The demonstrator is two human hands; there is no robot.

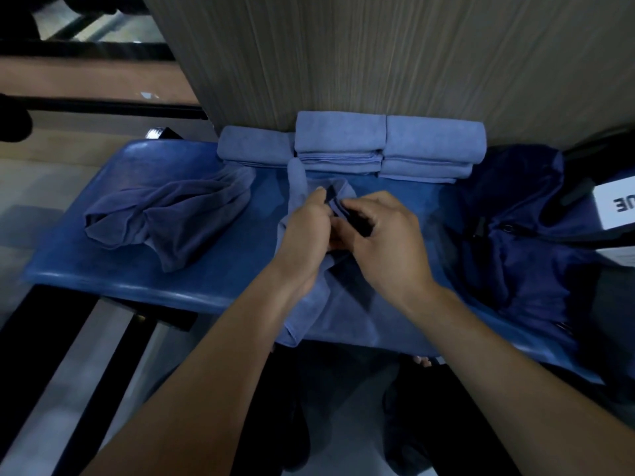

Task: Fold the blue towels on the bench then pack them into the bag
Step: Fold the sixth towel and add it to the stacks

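Observation:
A light blue towel point(309, 314) lies bunched on the middle of the blue bench point(103, 269), its lower end hanging over the front edge. My left hand point(305, 231) and my right hand point(385, 235) meet over it and both pinch a small fold of its cloth between fingers and thumb. A darker crumpled towel point(165, 218) lies to the left. Folded towels point(340, 139) are stacked in three piles along the back of the bench. A dark navy bag point(515, 235) slumps on the bench's right end.
A wood-grain wall panel point(378, 56) rises right behind the folded stacks. A white box with black letters point(618, 207) sits at the far right past the bag. Black bench frame bars point(68, 355) and pale floor lie lower left. My dark-clad legs are below the bench edge.

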